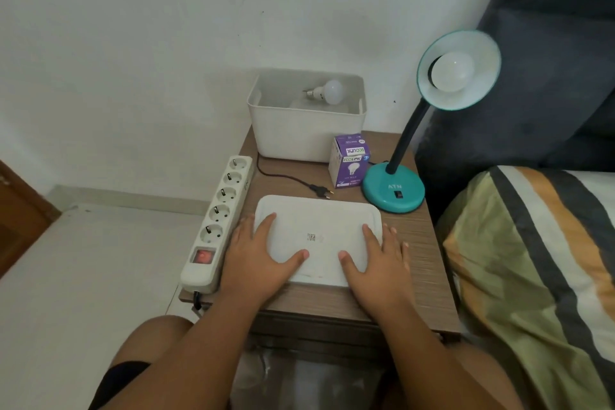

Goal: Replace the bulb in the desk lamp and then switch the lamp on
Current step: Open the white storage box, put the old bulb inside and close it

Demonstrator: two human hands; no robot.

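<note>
A teal desk lamp stands at the table's right, its shade tilted toward me with a white bulb screwed in. Its black plug lies loose on the table, unplugged. A second white bulb lies in the open white bin at the back. A purple bulb box stands beside the lamp base. My left hand and my right hand rest flat, fingers spread, on the two sides of a white lid lying on the table.
A white power strip with a lit red switch lies along the left edge of the small wooden table. A bed with a striped cover is on the right, a white wall behind, and my knees are below the table.
</note>
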